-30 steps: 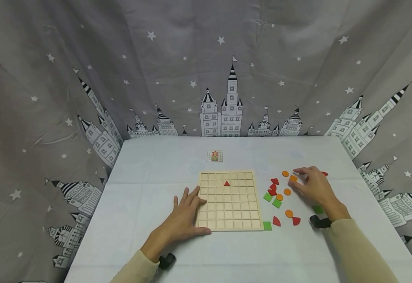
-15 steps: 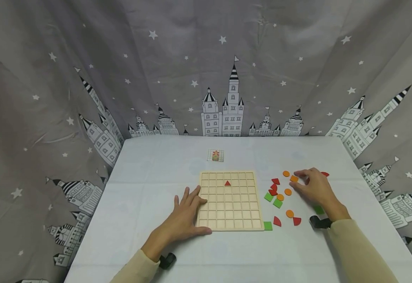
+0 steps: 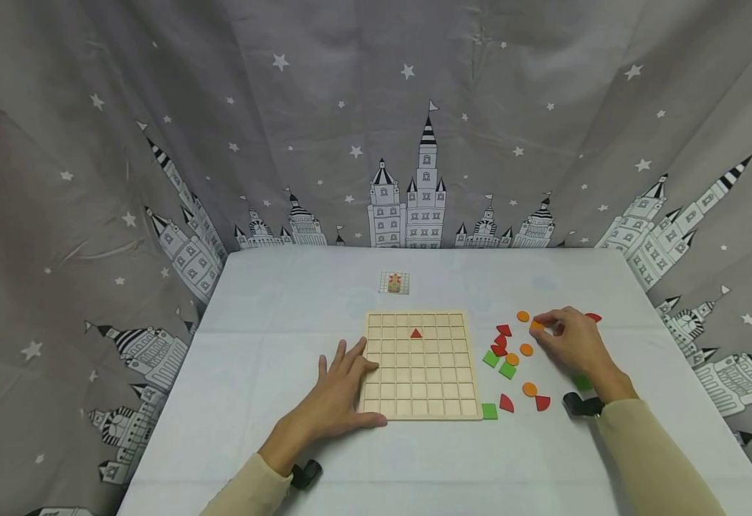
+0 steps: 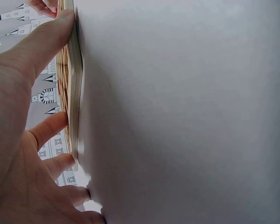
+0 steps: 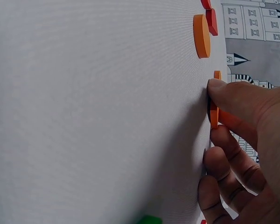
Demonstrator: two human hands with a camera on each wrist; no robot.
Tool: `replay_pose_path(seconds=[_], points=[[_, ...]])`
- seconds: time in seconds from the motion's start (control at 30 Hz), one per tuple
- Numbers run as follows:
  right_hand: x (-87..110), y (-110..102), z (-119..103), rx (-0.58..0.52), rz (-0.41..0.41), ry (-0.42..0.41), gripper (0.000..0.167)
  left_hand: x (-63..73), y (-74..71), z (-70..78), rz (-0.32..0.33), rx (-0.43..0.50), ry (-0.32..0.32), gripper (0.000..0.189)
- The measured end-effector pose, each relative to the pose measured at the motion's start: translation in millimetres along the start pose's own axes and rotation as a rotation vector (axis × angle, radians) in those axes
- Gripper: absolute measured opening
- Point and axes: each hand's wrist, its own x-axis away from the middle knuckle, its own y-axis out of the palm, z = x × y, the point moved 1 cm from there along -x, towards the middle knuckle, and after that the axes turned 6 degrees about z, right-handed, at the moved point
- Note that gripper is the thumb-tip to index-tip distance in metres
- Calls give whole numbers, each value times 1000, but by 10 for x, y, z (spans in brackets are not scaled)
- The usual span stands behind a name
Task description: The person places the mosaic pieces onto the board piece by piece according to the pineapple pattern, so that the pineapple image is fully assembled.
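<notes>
With the fingers spread, my left hand rests along the left edge of a pale wooden grid board. Its thumb lies at the near corner; the left wrist view shows thumb and fingertips touching the board's rim. A red triangle tile sits in a cell of the upper rows. To the right of the board, my right hand pinches an orange square tile at table level between thumb and fingers. The tile is partly hidden by the fingers in the head view.
Around the right hand lie several orange discs, red quarter-round tiles and green squares. A small picture card lies beyond the board on the white tablecloth. A grey castle-print curtain hangs behind.
The right hand's thumb and fingers have drawn together on the orange square tile. The left hand stays in place on the board; the head view has shifted slightly.
</notes>
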Motion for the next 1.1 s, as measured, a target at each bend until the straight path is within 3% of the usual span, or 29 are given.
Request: replay_pose_path(seconds=[1.1], points=[[31,-14,-86,-32,32,-5,39,8,1,9,1,8,-3,96]])
